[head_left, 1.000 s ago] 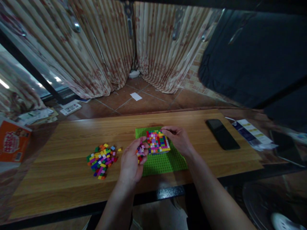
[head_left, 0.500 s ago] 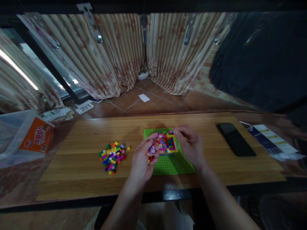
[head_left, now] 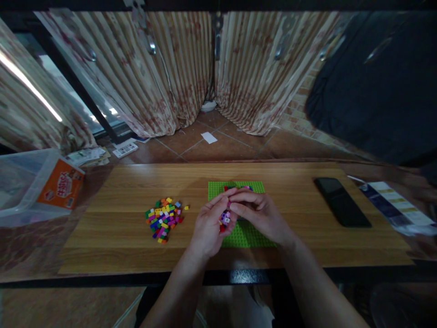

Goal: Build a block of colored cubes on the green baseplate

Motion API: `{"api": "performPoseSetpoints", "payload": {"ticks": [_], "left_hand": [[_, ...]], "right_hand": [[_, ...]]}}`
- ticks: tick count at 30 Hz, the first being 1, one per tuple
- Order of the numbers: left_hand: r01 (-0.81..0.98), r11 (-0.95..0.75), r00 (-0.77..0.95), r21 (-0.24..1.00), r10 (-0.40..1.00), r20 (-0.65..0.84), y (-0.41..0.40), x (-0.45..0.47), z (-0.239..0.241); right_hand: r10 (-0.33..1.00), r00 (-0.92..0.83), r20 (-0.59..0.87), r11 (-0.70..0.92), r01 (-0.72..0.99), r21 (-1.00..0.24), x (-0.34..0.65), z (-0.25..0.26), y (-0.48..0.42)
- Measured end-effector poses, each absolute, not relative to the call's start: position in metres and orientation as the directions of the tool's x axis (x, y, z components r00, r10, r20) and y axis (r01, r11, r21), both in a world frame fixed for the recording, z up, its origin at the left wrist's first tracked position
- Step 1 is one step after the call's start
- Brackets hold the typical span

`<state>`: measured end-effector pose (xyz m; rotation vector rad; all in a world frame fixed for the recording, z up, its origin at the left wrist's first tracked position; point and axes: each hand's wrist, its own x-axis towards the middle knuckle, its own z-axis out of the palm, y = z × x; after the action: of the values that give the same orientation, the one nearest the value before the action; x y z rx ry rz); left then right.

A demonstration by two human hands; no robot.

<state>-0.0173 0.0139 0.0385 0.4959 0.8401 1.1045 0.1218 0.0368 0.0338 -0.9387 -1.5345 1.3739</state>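
Note:
Over a green studded baseplate my two hands meet at the fingertips. My left hand curls around several small toy bricks, lilac and red among them. Its thumb and forefinger pinch a small magenta brick. My right hand has its thumb and forefinger closed at that same brick; whether it bears the brick's weight I cannot tell. Behind the fingers, a multicoloured brick build on the baseplate is mostly hidden, with only its far edge showing.
Left of the baseplate, a loose pile of coloured bricks lies on the wooden table. A black phone rests at the right. Beyond the left end stands a clear plastic bin; papers lie past the right end.
My right hand has moved left from the build's right edge to my left fingertips, covering most of the build. The whole view has shifted slightly.

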Motion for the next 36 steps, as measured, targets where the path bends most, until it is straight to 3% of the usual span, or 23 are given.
{"api": "performPoseSetpoints", "payload": {"ticks": [4,8,14,18,24,36], "left_hand": [[-0.554,0.371,0.149,0.745,0.925,-0.350,0.014,-0.015,0.036],[-0.552,0.344,0.132,0.760,0.936,-0.328,0.015,-0.015,0.032],[-0.522,0.305,-0.048,0.797,0.922,-0.384,0.020,-0.021,0.032],[-0.466,0.342,-0.116,0.816,0.891,-0.440,0.021,-0.023,0.029],[-0.395,0.351,-0.132,0.849,0.893,-0.430,0.020,-0.020,0.023],[-0.195,0.246,-0.102,0.950,0.958,-0.269,0.021,-0.018,0.009]], "right_hand": [[0.959,-0.275,0.064,0.070,0.013,-0.997,0.116,0.031,0.035],[0.971,-0.205,0.120,0.135,0.059,-0.989,0.114,0.030,0.035],[0.944,-0.053,0.327,0.320,0.400,-0.859,0.132,0.020,0.043],[0.917,-0.133,0.376,0.380,0.577,-0.723,0.135,0.016,0.046],[0.871,-0.269,0.411,0.473,0.684,-0.556,0.125,0.016,0.048],[0.879,-0.215,0.426,0.432,0.734,-0.523,0.120,0.010,0.056]]}}
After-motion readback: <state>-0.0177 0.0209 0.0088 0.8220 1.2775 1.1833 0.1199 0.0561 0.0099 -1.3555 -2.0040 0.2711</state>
